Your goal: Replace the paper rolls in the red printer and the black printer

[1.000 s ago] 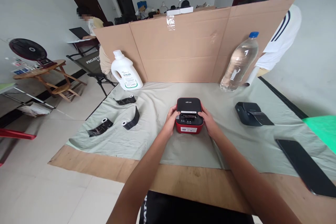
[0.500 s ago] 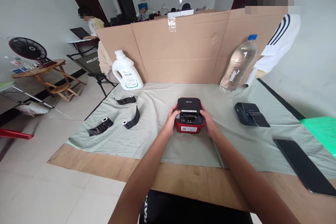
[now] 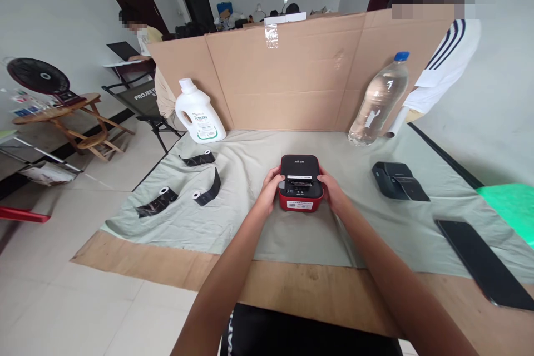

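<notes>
A red and black label printer [image 3: 300, 184] sits at the middle of the cloth-covered table, its lid down and a white label strip on the front of the lid. My left hand [image 3: 272, 184] grips its left side, thumb on the top edge. On the opposite side my right hand [image 3: 329, 186] holds it the same way. The fingers behind the printer's sides are partly hidden. To the left lie three rolls of black tape-like material: a back roll [image 3: 198, 158], a middle roll [image 3: 207, 188] and a front roll [image 3: 157, 202], each partly unwound.
A smaller black printer-like device [image 3: 399, 182] and a dark phone or tablet [image 3: 484, 261] lie on the right. A white jug [image 3: 199, 112] and a clear bottle [image 3: 380, 101] stand before a cardboard screen [image 3: 287, 80]. Two people are beyond it. A fan [image 3: 39, 76] stands at left.
Both hands stay on the printer, which keeps its place. The view has shifted slightly; otherwise nothing on the table has moved.
</notes>
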The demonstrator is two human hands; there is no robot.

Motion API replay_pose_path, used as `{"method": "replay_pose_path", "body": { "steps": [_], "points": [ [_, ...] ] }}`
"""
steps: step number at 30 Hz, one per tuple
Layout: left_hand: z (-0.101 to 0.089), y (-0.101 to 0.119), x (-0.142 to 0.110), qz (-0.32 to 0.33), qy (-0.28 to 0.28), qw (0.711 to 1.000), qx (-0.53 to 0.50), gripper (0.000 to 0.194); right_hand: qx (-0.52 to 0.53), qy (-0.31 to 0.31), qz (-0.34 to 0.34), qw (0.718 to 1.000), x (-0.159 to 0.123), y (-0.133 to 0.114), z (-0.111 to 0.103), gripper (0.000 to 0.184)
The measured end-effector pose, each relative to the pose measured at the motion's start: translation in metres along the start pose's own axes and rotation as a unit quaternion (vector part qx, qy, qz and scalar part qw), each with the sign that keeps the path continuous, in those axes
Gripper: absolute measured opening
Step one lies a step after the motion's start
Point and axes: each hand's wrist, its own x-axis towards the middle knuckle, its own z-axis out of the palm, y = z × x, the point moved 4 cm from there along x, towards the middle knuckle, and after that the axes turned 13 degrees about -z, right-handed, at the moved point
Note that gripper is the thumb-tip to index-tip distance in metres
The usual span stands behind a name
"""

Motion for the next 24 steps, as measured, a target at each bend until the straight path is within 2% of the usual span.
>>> {"method": "replay_pose_path", "body": {
  "steps": [5,12,17,24],
  "points": [
    [-0.001,0.003,0.002,0.031,0.020,0.999,0.030,0.045,0.005,0.026,0.014,1.000,0.003,0.001,-0.001,0.077],
    [-0.001,0.002,0.002,0.022,0.005,1.000,0.021,0.046,0.009,0.026,-0.007,1.000,-0.001,0.000,-0.001,0.074],
    [-0.001,0.004,0.002,-0.011,-0.006,1.000,0.007,0.051,-0.009,0.014,-0.040,0.999,-0.005,-0.002,0.001,0.075],
    [0.000,0.013,0.000,-0.051,-0.055,0.997,0.034,0.059,-0.010,0.021,-0.031,0.999,-0.005,0.001,-0.001,0.074]
  ]
}}
